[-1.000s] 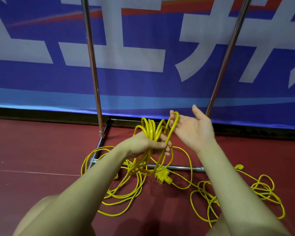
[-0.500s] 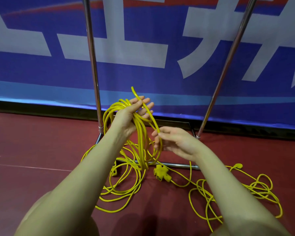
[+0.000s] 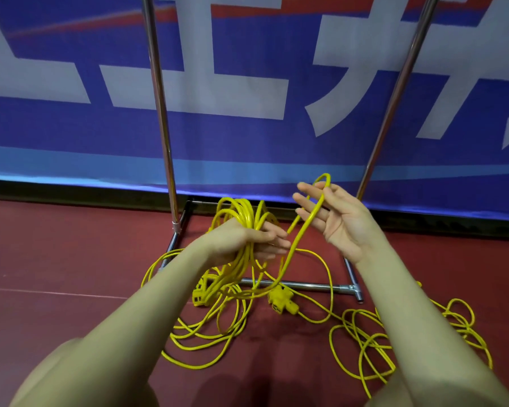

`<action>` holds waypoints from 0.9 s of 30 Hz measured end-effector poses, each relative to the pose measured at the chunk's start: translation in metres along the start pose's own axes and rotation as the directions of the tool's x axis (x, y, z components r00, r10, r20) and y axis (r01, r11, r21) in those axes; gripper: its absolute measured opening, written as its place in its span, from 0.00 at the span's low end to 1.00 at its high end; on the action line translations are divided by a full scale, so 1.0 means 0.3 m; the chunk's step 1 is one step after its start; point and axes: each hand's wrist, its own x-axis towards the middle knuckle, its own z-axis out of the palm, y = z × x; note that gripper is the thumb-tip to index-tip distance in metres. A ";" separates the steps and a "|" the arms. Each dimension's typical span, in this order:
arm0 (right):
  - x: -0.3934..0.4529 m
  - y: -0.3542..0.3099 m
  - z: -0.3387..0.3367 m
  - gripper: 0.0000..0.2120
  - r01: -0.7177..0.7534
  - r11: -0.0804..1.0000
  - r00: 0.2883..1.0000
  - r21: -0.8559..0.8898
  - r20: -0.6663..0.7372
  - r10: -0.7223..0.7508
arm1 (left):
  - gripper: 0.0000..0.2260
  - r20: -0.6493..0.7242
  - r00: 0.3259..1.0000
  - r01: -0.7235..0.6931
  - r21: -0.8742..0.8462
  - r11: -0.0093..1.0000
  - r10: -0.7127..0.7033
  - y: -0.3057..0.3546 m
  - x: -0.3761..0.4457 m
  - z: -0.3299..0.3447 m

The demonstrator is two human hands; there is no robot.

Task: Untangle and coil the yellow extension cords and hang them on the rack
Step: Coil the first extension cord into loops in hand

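1. Yellow cord loops [image 3: 241,218] are gripped in the left hand [image 3: 247,239], fingers curled round them.
2. One strand [image 3: 303,230] is draped over the right hand's [image 3: 338,218] straight fingers, palm spread.
3. Loose cord [image 3: 365,342] is left below both hands, beside the rack [image 3: 159,113].

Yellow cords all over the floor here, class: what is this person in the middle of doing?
A person is coiling a yellow extension cord by hand. The left hand grips a bundle of finished loops, while the right hand, palm up with fingers fairly straight, carries the next loop of cord across toward that bundle. More loose cord and a yellow socket block lie on the red floor by the rack. A second tangle lies to the right, untouched. Nothing visibly hangs on the rack yet.
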 end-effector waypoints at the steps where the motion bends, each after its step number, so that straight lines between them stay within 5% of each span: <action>1: 0.003 0.002 -0.002 0.07 0.008 1.000 1.000 0.025 -0.015 -0.007 | 0.08 0.017 1.000 -0.002 -0.008 1.000 0.002 -0.006 0.001 0.008; 9: 0.024 0.015 -0.030 0.07 0.043 0.993 0.995 0.112 -0.097 -0.032 | 0.09 0.167 0.986 -0.041 0.088 0.995 0.026 -0.007 0.006 0.079; 13: 0.026 0.014 -0.048 0.06 0.064 0.990 0.991 0.127 -0.125 -0.048 | 0.08 0.125 0.989 -0.088 0.106 0.990 0.075 0.011 0.011 0.080; 16: 0.023 0.013 -0.055 0.06 0.045 0.995 0.989 0.088 -0.143 -0.032 | 0.08 0.002 0.991 -0.132 -0.033 0.991 0.132 0.029 0.018 0.071; 21: 0.007 0.049 -0.049 0.07 -0.054 0.988 0.994 -0.145 -0.101 0.039 | 0.08 -0.271 0.936 -0.321 -0.404 0.857 0.223 0.071 0.037 0.037; 24: -0.006 0.084 -0.026 0.08 -0.163 0.908 0.980 -0.387 0.043 0.194 | 0.07 -0.383 0.895 -0.405 -0.478 0.779 0.230 0.087 0.044 0.014; 27: -0.014 0.124 0.004 0.05 -0.121 0.768 0.957 -0.629 0.132 0.259 | 0.07 -0.419 0.875 -0.438 -0.471 0.766 0.243 0.090 0.040 -0.006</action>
